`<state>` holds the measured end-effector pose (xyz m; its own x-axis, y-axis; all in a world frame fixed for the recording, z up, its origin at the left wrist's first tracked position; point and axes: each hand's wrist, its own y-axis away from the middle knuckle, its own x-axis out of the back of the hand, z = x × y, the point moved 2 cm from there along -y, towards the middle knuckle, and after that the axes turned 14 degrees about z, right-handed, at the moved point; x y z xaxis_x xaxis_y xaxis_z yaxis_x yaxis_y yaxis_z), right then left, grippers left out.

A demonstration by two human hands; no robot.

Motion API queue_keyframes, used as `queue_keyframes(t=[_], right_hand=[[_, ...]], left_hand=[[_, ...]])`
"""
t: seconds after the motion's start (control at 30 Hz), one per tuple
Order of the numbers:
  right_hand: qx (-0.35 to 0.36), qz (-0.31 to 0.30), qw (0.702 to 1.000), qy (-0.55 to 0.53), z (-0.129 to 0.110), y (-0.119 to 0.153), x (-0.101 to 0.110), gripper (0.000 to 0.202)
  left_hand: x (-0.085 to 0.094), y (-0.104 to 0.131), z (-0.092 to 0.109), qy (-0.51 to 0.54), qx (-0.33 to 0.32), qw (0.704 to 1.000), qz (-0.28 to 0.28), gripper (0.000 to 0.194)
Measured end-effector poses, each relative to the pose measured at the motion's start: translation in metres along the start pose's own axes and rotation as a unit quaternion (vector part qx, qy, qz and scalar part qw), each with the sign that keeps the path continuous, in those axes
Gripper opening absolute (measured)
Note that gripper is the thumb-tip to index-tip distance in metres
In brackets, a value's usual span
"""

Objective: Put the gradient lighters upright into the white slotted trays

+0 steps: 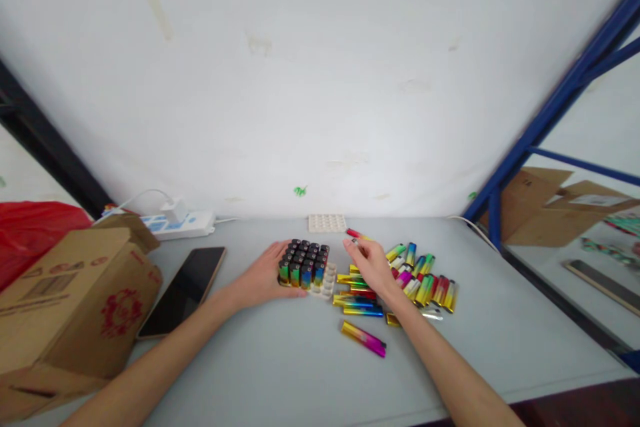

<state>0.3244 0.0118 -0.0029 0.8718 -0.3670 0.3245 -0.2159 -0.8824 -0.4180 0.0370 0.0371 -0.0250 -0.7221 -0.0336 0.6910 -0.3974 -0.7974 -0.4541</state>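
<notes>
My left hand (270, 273) is wrapped around the left side of a white tray (329, 282) with round sockets. Several cigarette lighters (304, 263) with black tops and shiny green, blue and gold bodies stand upright in it; the sockets on its right side are bare. My right hand (370, 263) is closed in a pinch above the loose lighters, right of the tray. A small dark tip shows at its fingertips, likely a lighter's top; the rest is hidden by the hand. Just behind the fingers is a red lighter (356, 234).
Several loose lighters (425, 287) lie in a heap at the right. One gold-and-magenta lighter (364, 339) lies nearer. A second white tray (327, 223) rests by the wall. A phone (183, 293), cardboard box (95, 307) and power strip (187, 225) are at the left; a blue frame (494, 213) stands right.
</notes>
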Motion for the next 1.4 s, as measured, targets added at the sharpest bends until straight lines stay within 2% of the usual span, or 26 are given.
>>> queue_keyframes(t=[0.17, 0.37, 0.5, 0.7, 0.77, 0.87, 1.03, 1.13, 1.4], right_hand=[[0.038, -0.003, 0.999, 0.036, -0.003, 0.002, -0.003, 0.053], [0.058, 0.005, 0.997, 0.044, -0.011, 0.004, -0.002, 0.049], [0.076, -0.028, 0.996, 0.038, -0.021, 0.007, 0.001, 0.037], [0.204, -0.038, 0.977, 0.046, -0.043, 0.015, 0.009, 0.036], [0.199, -0.058, 0.977, 0.045, -0.048, 0.018, 0.009, 0.038], [0.164, -0.119, 0.979, 0.035, -0.052, 0.023, 0.005, 0.037], [0.158, -0.171, 0.972, 0.010, -0.050, 0.031, -0.005, 0.019], [0.157, -0.203, 0.966, 0.031, -0.045, 0.033, -0.010, 0.013], [0.166, -0.214, 0.961, 0.052, -0.043, 0.034, -0.011, 0.015]], left_hand=[[-0.001, 0.000, -0.003, -0.005, 0.001, 1.000, 0.009, 0.102], [-0.001, 0.001, -0.002, -0.003, 0.001, 1.000, 0.005, 0.101], [0.000, 0.001, 0.000, 0.003, 0.007, 1.000, 0.003, 0.099], [0.000, 0.000, 0.003, -0.008, -0.007, 1.000, 0.006, 0.101], [0.000, -0.001, 0.004, -0.007, -0.011, 1.000, 0.005, 0.099], [0.001, -0.001, 0.006, -0.005, -0.015, 1.000, 0.001, 0.095], [0.002, -0.002, 0.007, 0.003, -0.013, 1.000, 0.000, 0.091], [0.001, -0.002, 0.006, 0.008, -0.019, 1.000, 0.001, 0.089], [-0.001, -0.002, 0.003, 0.012, -0.026, 1.000, 0.002, 0.090]])
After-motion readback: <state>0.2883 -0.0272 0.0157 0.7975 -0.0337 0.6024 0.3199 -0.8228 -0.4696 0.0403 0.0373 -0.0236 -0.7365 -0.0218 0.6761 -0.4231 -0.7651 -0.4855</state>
